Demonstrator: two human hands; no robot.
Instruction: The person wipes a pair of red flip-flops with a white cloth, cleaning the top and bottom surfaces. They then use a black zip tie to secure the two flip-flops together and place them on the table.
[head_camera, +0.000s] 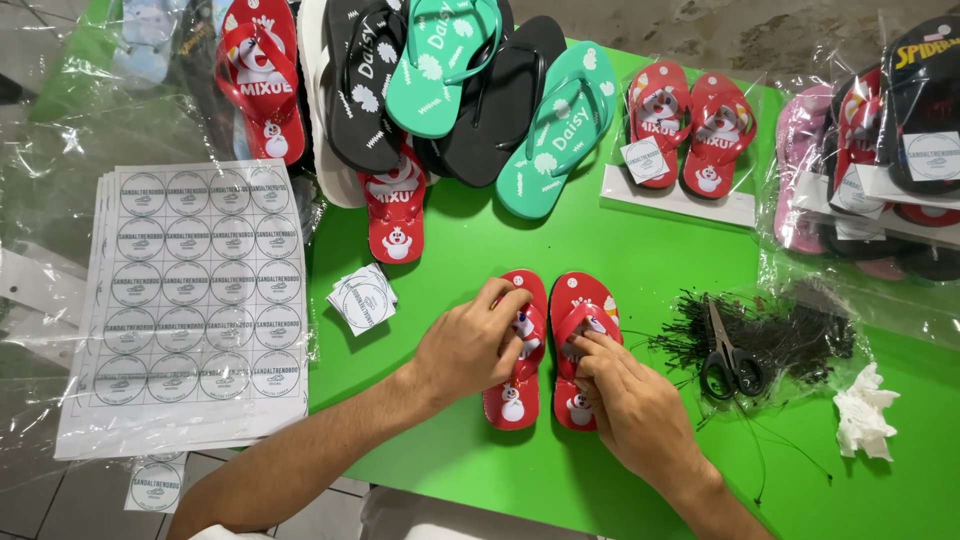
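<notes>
Two small red flip-flops with snowman prints lie side by side on the green table (640, 260). My left hand (470, 345) rests on the left flip-flop (515, 400), fingers curled over its strap. On the right flip-flop (578, 300) sits my right hand (625, 400), its fingertips pinching at the strap. Whether a tag is between the fingers is hidden.
A stack of round-label sheets (190, 290) lies at the left, with cut square tags (362, 298) beside it. Scissors (728, 355) lie on a pile of black ties (790, 335). Crumpled tissue (862, 412) is at right. Loose flip-flops (450, 90) and bagged pairs (685, 130) line the back.
</notes>
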